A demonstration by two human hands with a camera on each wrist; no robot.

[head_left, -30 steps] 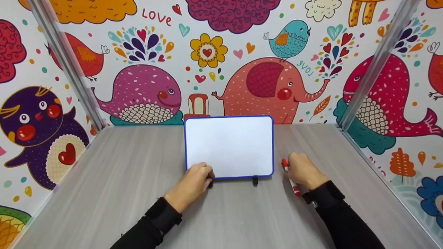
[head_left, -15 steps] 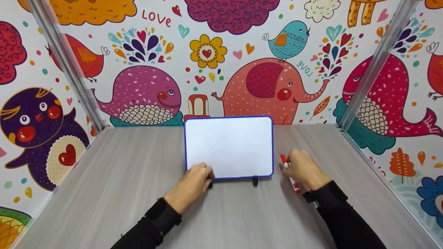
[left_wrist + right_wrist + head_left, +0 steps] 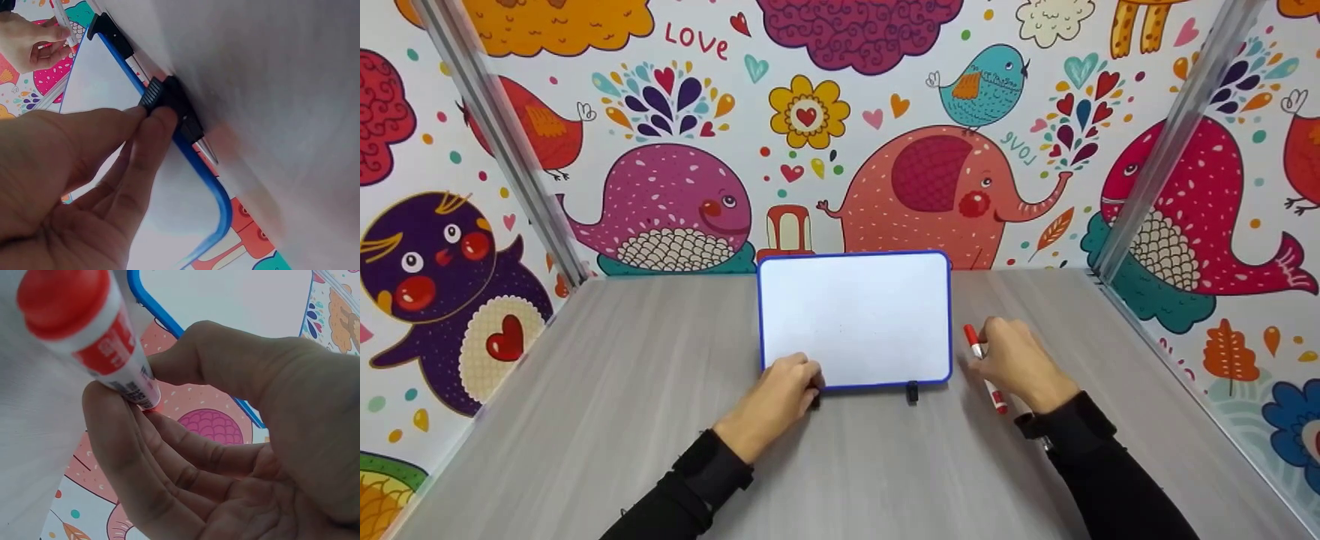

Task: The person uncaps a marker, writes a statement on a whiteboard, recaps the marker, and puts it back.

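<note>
A small whiteboard with a blue frame stands propped up at the table's middle. At its lower left corner is my left hand; in the left wrist view its thumb and fingertips pinch a black foot clip on the frame's lower edge. A second black clip sits to the right on the same edge. To the right of the board, my right hand holds a red-and-white marker between thumb and forefinger. Both red ends of the marker show in the head view, its middle partly behind the fingers.
Grey wood-grain table lies under everything. Walls with printed animals enclose the back and sides, with metal posts at the two rear corners. Faint small marks are on the whiteboard's surface.
My right hand, with the marker, has shifted slightly up and the marker slightly up and left in the head view. The left hand and whiteboard stay in place.
</note>
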